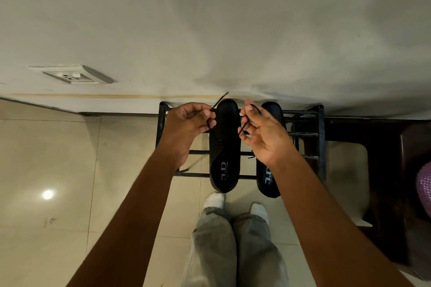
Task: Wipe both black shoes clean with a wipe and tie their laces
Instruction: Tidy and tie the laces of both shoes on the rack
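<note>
Up on the thin metal rack (320, 137) sit two smooth black shoes (225, 147), long and oval. Above the left one, the left hand (186, 128) and right hand (263, 133) each pinch an end of its thin dark lace (215, 106).

Right shoe (272, 147): middle section hidden behind the right hand (263, 134) and wrist; its lacing can't be read. Left shoe (225, 144): left edge partly covered by the left hand (186, 124). Lace (213, 124) strands too thin to tell whether they cross or knot between the hands. Small print beside the insole logo too small to read. Rack (320, 137): lower tiers blocked by shoes and forearms. Pink object (424, 186) cut off by right frame edge, unidentifiable. Dark furniture (384, 170) at right cropped, in shadow. Both forearms and legs run off the bottom edge.
</note>
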